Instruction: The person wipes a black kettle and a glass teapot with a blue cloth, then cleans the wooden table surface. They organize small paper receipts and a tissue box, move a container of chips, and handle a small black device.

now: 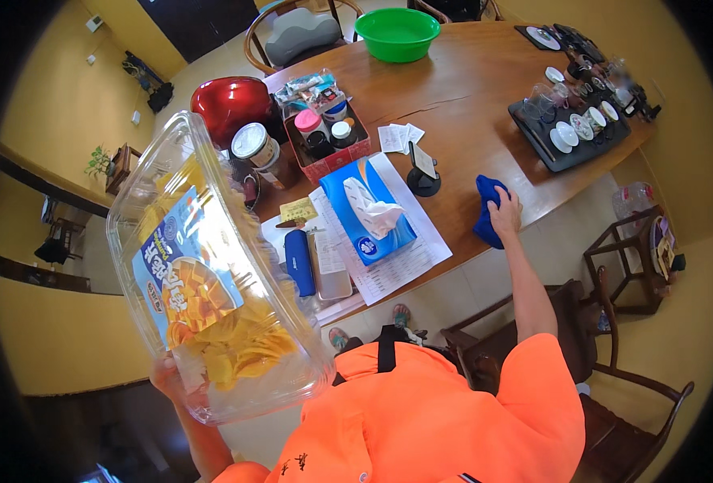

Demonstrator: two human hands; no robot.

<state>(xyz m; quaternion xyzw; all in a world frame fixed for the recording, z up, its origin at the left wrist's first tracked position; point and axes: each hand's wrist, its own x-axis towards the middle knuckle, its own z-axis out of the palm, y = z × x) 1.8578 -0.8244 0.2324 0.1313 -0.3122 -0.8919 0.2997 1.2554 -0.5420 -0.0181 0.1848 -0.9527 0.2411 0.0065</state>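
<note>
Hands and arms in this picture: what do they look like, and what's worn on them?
The left hand, partly hidden, and the right hand are human and gloveless. A short, bright orange sleeve ends near the right elbow; no watch shows on that wrist.

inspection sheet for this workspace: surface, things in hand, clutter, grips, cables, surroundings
Surface: brown wooden table, crack-like line in its top
Things in hand: clear plastic tub of yellow chips, tilted; blue cloth at the table's near edge
Clutter: blue tissue box on papers; red box of bottles; green basin; tea tray with cups
Grips: left grip holds the tub's lower corner; right grip on the cloth
Cables: nothing seen
Surroundings: dark wooden chair, yellow walls
</note>
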